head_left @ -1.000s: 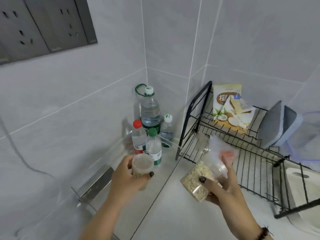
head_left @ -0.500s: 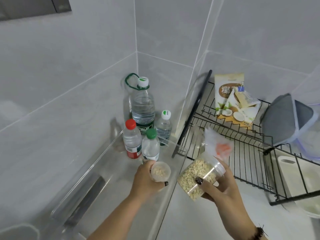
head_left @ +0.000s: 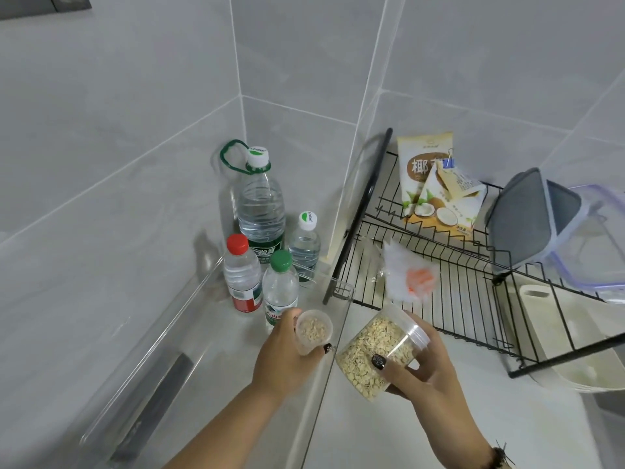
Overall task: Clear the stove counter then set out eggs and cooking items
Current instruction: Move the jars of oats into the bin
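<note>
So we've got both hands full of oats right now: left hand is wrapped around a small cup with a bit of oats in the bottom, held low over the bench just near the green-capped bottle, and right hand is gripping the bigger clear oat jar, tilted over on its side. Our guess is we're parking these in the far-left corner next to the water bottles to get the cooking area clear. No eggs anywhere in view yet. Labels: the snack bag leaning upright on the wire rack has a big "椰" on it plus coconut pictures, and the red-capped bottle has a red label we can't read, too blurry
</note>
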